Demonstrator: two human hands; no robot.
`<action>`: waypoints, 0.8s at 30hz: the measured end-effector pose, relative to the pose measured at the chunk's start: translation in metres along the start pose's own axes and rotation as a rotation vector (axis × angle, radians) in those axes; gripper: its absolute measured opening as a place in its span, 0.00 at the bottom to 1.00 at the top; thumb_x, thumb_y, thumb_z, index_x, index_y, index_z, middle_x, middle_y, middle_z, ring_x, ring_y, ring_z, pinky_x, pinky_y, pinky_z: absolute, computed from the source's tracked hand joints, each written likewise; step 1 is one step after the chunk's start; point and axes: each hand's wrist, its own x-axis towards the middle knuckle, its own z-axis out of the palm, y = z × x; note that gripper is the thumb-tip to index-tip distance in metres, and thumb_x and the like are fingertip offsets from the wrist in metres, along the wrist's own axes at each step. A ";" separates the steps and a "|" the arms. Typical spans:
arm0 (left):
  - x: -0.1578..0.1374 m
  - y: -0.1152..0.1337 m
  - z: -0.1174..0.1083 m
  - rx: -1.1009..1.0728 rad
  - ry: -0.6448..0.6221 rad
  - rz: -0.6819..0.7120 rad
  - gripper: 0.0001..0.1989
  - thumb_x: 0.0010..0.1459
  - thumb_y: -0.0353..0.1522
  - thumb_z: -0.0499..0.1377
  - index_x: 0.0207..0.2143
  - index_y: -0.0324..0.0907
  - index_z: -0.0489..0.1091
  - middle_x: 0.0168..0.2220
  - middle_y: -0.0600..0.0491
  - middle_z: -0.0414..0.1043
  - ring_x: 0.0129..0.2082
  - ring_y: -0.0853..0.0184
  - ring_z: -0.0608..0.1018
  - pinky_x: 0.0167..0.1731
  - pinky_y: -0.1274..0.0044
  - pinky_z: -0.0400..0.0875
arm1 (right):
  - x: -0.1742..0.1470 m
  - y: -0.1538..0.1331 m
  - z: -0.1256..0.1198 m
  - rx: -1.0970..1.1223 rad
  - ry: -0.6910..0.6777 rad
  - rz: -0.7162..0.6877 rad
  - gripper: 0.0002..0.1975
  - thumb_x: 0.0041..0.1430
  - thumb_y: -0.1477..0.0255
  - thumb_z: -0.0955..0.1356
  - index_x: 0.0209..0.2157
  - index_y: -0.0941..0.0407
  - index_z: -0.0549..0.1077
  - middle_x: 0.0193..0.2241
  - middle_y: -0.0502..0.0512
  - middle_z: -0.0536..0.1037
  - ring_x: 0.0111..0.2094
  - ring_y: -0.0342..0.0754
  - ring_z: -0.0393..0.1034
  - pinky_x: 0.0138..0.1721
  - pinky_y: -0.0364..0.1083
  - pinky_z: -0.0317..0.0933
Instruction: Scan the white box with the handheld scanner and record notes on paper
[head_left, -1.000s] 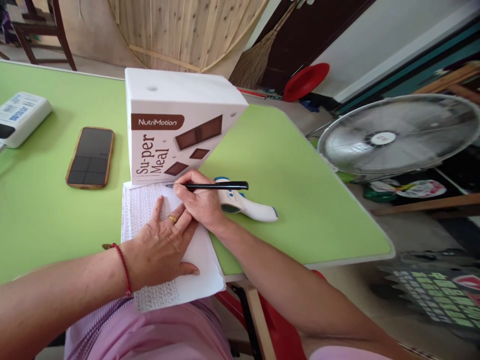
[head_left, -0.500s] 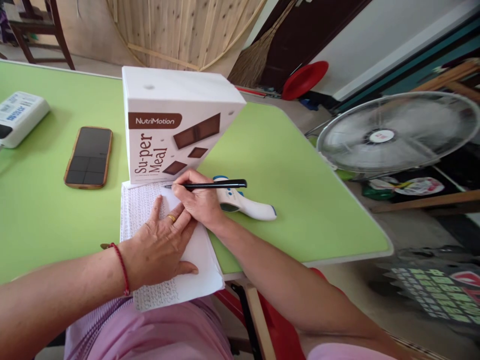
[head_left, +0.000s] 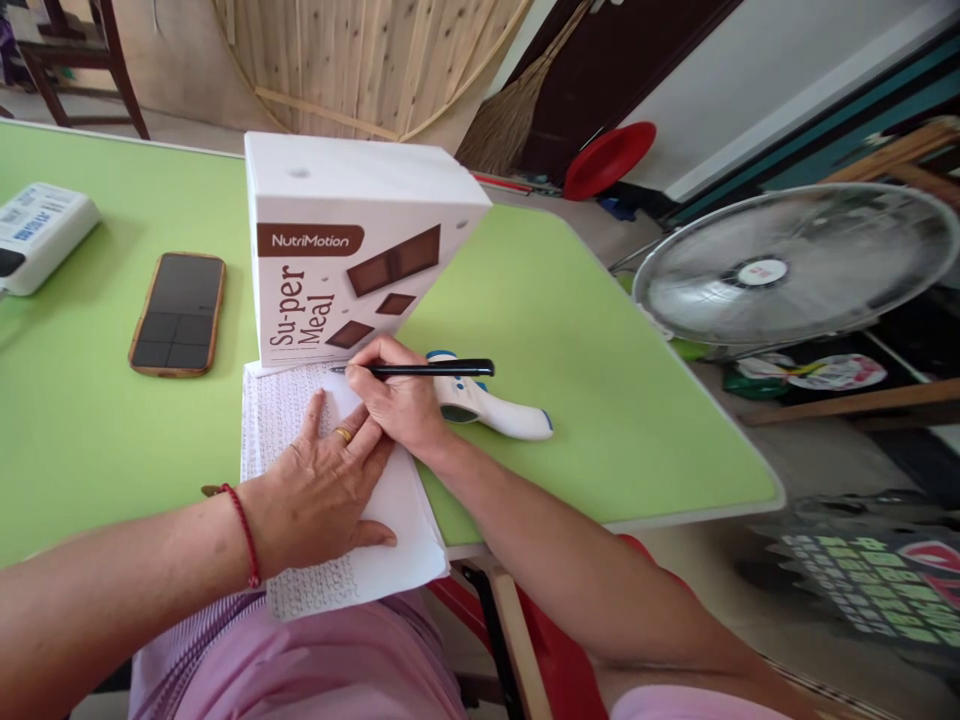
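My right hand pinches a black pen, whose tip rests on a sheet of paper near its top edge. Rows of small handwriting cover the left part of the paper. Flat on the sheet lies my left hand, fingers spread, a ring and a red bracelet on it. The fingertips of the left hand reach up to the right hand's underside. Directly behind the paper stands a white box marked NutriMotion. A white and blue thermometer gun lies just right of the right hand, partly hidden by it.
A phone in a brown case lies left of the box on the green table. Farther left is a white device. Beyond the table's right edge stands a fan. A red basin and a broom are behind.
The pen tip has shifted very slightly to the right along the paper. My left hand, the box and the other things stay in place.
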 end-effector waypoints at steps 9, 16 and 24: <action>-0.001 0.000 0.002 0.017 0.037 0.006 0.47 0.59 0.53 0.58 0.67 0.30 0.50 0.69 0.34 0.49 0.70 0.48 0.50 0.64 0.44 0.48 | -0.001 -0.001 -0.001 0.013 0.011 -0.007 0.07 0.53 0.73 0.65 0.23 0.52 0.65 0.19 0.45 0.71 0.22 0.42 0.64 0.27 0.43 0.63; 0.000 0.000 0.000 0.021 0.027 0.006 0.46 0.59 0.54 0.59 0.67 0.31 0.51 0.69 0.34 0.49 0.71 0.47 0.48 0.64 0.45 0.49 | -0.004 0.002 -0.001 -0.001 0.075 0.008 0.06 0.53 0.73 0.65 0.23 0.52 0.67 0.20 0.46 0.72 0.23 0.43 0.66 0.28 0.43 0.64; -0.002 0.000 0.002 0.028 0.054 0.014 0.46 0.59 0.54 0.58 0.67 0.31 0.52 0.68 0.33 0.51 0.70 0.46 0.50 0.64 0.43 0.49 | -0.001 0.001 0.000 0.006 0.057 0.007 0.07 0.54 0.74 0.65 0.23 0.52 0.65 0.19 0.45 0.71 0.23 0.43 0.65 0.28 0.43 0.63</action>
